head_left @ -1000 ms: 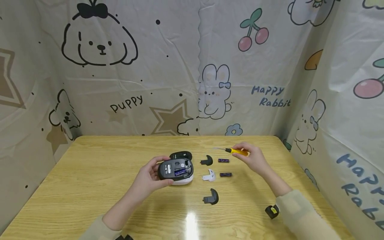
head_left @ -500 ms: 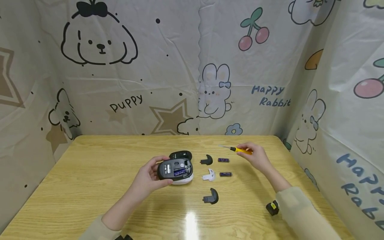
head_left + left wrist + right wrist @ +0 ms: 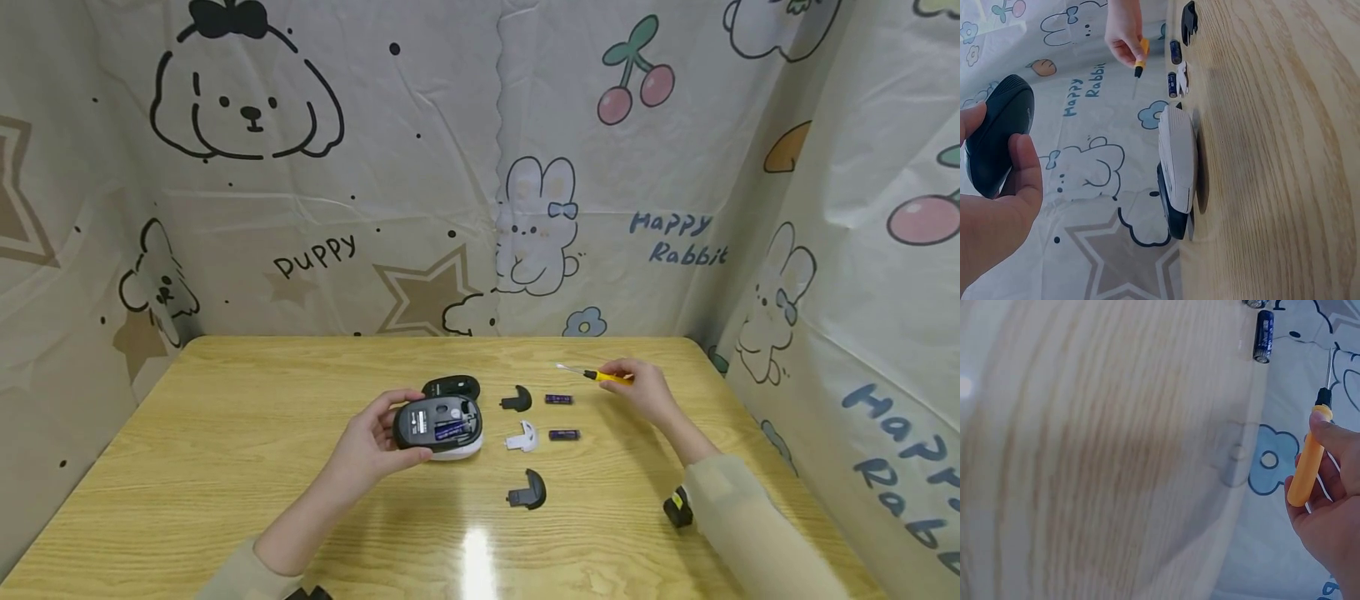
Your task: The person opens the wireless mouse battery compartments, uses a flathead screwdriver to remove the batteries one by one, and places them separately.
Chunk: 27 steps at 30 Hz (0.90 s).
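My left hand [image 3: 369, 432] holds a dark computer mouse [image 3: 420, 423] by its left end, underside facing up toward the head camera. Its battery bay is uncovered, and a purple battery [image 3: 451, 431] shows inside. In the left wrist view the same mouse [image 3: 999, 134] is pinched between thumb and fingers, above the table. My right hand [image 3: 639, 390] grips a screwdriver [image 3: 611, 378] by its yellow handle, the thin metal shaft pointing left, well apart from the mouse. The right wrist view shows the screwdriver [image 3: 1307, 469] held along the fingers with the thumb on it.
Behind the held mouse lie a white mouse [image 3: 1177, 159] and a black mouse [image 3: 453, 387]. To their right are a black cover [image 3: 517, 399], a white cover [image 3: 523, 437], a grey cover [image 3: 529, 490] and two loose batteries [image 3: 558, 400] [image 3: 564, 435]. A patterned cloth [image 3: 420, 192] hangs behind the table.
My right hand has moved a little to the right with the screwdriver, away from the mouse. The left hand and the mouse in it have stayed nearly still.
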Tool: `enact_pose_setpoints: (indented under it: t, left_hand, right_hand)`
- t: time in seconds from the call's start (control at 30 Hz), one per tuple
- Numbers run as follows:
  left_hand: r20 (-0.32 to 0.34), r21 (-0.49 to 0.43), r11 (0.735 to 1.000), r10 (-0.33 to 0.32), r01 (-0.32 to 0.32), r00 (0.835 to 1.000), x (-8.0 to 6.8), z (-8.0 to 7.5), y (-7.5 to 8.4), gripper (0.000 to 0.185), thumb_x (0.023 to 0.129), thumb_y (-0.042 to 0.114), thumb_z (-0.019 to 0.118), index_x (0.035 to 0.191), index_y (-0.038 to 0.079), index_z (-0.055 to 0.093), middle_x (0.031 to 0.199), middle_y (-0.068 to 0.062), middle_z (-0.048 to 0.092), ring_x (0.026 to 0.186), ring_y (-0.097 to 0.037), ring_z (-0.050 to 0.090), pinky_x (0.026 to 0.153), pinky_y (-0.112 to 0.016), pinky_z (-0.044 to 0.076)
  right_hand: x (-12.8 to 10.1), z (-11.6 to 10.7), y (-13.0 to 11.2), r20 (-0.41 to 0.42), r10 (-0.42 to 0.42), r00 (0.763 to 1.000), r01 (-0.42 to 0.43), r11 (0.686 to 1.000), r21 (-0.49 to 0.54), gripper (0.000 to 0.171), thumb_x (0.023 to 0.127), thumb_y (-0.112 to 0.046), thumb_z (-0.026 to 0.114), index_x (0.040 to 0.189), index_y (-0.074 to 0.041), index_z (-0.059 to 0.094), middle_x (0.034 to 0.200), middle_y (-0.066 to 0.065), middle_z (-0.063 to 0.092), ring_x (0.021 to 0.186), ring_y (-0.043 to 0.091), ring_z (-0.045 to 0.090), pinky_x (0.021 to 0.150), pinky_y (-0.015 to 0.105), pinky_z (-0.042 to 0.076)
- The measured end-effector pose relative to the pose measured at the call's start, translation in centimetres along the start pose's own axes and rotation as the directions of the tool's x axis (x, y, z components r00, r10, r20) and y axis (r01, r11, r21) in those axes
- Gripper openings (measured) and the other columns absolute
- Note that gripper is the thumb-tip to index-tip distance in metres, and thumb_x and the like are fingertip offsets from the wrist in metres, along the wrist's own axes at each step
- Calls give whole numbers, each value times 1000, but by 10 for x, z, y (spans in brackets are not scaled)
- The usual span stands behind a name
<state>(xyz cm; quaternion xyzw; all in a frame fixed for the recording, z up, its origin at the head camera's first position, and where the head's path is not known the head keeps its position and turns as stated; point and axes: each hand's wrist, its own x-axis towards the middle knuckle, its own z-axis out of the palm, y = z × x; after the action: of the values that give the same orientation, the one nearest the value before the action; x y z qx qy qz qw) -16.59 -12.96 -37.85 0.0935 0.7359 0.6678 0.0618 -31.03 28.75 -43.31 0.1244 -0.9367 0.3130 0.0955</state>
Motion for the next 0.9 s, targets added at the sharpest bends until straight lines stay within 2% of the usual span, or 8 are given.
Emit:
enact_pose_setpoints:
  t: [0.4, 0.53, 0.9]
  left_hand:
    - [-3, 4, 1000, -12, 12, 1000, -1, -1, 2, 68, 72, 7, 81, 131, 13, 48, 124, -17, 58, 106, -24, 59, 88, -24, 52]
    - [3, -1, 1000, -12, 12, 1000, -1, -2, 0, 69, 72, 7, 81, 132, 13, 47, 124, -17, 57, 107, -24, 58, 89, -24, 51]
    - [16, -16, 1000, -9, 9, 1000, 1, -2, -3, 70, 71, 7, 81, 132, 12, 47, 125, -17, 57, 107, -25, 58, 89, -25, 51]
  right_hand:
    - [8, 9, 18, 71, 67, 995, -64, 997, -49, 14, 85, -12, 70, 97, -5, 70, 101, 13, 67, 90, 27, 57, 80, 41, 48]
    - [10, 12, 22, 82, 68, 994, -62, 996, -71, 13, 84, -11, 71, 95, -4, 71, 98, 13, 68, 88, 26, 57, 80, 41, 47]
    - [14, 16, 23, 112, 89, 990, -81, 994, -78, 15, 83, -9, 71, 95, -1, 70, 98, 17, 68, 91, 31, 60, 83, 46, 49]
